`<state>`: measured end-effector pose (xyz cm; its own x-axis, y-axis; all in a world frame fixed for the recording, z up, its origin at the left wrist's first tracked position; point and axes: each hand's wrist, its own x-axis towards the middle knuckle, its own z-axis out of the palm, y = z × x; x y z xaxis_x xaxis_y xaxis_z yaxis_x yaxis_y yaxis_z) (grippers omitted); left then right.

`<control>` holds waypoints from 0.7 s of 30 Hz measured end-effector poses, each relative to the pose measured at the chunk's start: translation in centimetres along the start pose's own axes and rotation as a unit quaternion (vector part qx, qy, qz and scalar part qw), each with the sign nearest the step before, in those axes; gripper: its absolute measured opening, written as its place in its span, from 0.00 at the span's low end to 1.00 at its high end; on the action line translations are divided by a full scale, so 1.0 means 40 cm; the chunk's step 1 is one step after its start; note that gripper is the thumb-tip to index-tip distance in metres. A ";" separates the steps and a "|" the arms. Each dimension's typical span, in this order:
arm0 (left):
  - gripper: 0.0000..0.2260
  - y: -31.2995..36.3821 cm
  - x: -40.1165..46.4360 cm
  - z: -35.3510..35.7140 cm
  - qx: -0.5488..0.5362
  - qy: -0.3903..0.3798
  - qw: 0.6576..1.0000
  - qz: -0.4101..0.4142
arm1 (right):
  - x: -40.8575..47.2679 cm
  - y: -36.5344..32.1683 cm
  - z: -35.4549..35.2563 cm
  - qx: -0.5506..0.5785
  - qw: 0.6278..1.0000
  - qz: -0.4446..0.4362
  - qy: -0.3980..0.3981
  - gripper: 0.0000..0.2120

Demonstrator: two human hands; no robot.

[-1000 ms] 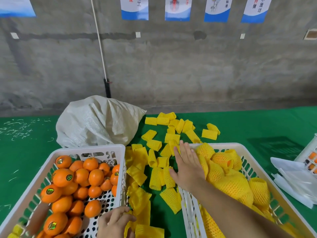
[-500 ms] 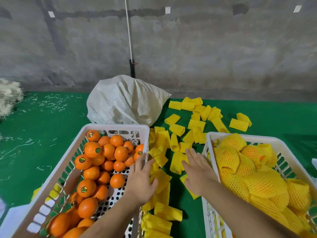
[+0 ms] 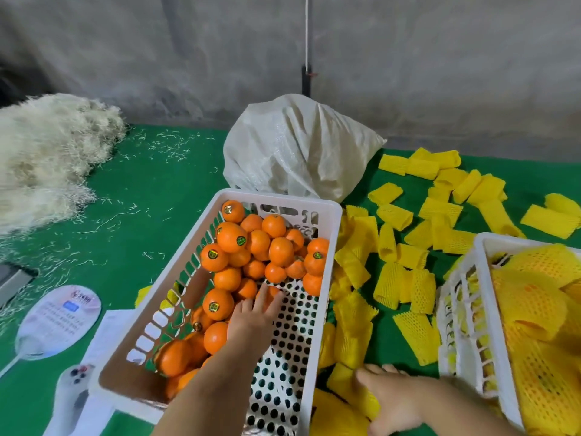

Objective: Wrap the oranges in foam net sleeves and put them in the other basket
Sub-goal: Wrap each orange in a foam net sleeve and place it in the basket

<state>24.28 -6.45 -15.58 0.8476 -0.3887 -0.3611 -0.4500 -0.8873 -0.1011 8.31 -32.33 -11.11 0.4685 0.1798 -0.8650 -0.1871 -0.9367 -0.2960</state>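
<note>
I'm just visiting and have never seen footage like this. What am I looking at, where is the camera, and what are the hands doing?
No machine here: a person wears a camera on the head, looking down at their own hands. The left hand reaches into the white basket of bare oranges, fingers over one. The right hand grips a yellow foam net sleeve from the loose sleeves on the green table. The other basket holds wrapped oranges.
</note>
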 end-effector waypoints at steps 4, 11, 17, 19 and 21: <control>0.33 0.000 0.039 0.004 0.008 0.063 0.997 -0.043 | 0.022 -0.020 0.018 -0.030 0.997 -0.036 0.066 0.44; 0.25 0.006 0.041 -0.011 -0.198 0.102 0.975 -0.019 | 0.032 0.000 -0.004 0.069 0.969 -0.080 0.221 0.07; 0.34 0.073 -0.070 -0.202 -0.596 0.190 0.780 -0.019 | -0.031 0.016 -0.028 0.285 0.884 -0.126 0.348 0.08; 0.30 0.116 -0.151 -0.246 -0.651 0.198 0.731 0.052 | -0.076 0.017 -0.017 0.367 0.833 -0.144 0.388 0.05; 0.28 0.164 -0.223 -0.270 -0.685 0.175 0.699 0.109 | -0.114 0.021 0.009 0.434 0.774 -0.147 0.438 0.04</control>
<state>16.79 -11.49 -3.02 0.9254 -0.3766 0.0427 -0.0906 -0.1102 0.9898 5.69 -33.83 -7.57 0.9348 -0.2827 -0.2148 -0.2929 -0.2718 -0.9167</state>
